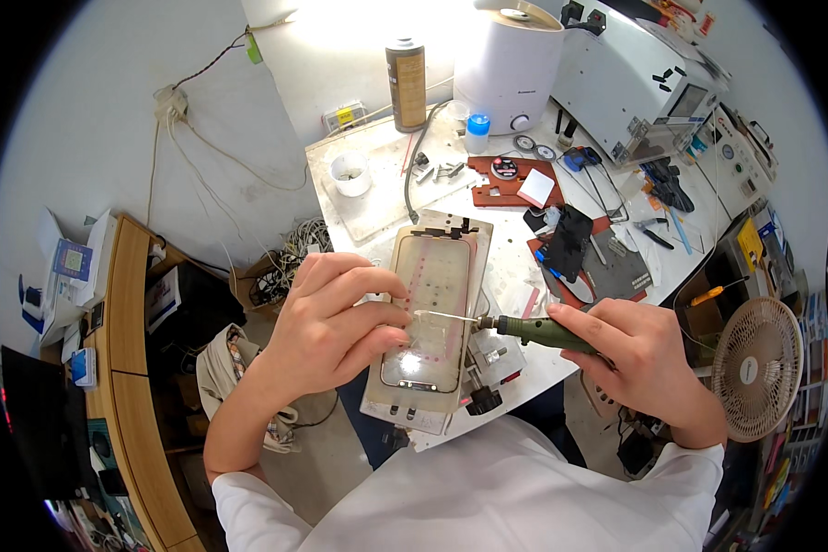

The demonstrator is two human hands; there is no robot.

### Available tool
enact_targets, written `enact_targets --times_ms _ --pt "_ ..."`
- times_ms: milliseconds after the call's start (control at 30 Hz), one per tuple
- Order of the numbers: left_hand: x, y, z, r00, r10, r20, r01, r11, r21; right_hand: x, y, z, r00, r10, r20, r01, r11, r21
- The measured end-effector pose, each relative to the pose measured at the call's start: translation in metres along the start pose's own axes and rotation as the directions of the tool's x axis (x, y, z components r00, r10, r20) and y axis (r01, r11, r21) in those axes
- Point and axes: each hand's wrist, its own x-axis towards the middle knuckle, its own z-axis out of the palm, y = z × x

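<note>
A phone glass panel point(435, 274) lies on a pale fixture plate point(405, 414) with a black knob point(483, 400) at its lower right. My left hand point(340, 322) rests on the panel's left side, fingers bent and somewhat apart. My right hand point(630, 345) grips a green pen-like tool point(534, 329) from the right. Its thin pale tip reaches across the glass almost to my left fingertips; whether it touches the surface I cannot tell.
Behind are a cup point(350, 175), spray can point(406, 87), white appliance point(506, 78), boxy machine point(621, 92) and brown holder point(492, 193). Right are dark phone parts point(569, 244), pliers point(655, 235) and a fan point(754, 368). A wooden cabinet point(129, 350) stands left.
</note>
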Motion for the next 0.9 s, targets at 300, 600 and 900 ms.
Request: enact_targets --times_ms 300,600,900 --pt "-0.0003 0.0011 -0.0002 1.000 0.001 0.000 -0.001 1.000 0.008 0.0002 -0.0021 -0.0004 1.000 -0.010 -0.002 0.010 1.000 0.008" --pt "0.0000 0.0004 0.0004 1.000 0.011 -0.024 -0.011 1.000 0.008 0.0042 -0.0003 0.0015 1.000 -0.010 -0.018 0.010 1.000 0.010" --pt "0.0022 0.0026 -0.0035 1.000 0.016 -0.027 -0.015 0.999 0.030 0.0048 0.0003 0.0011 0.999 0.027 -0.021 -0.027 0.999 -0.021"
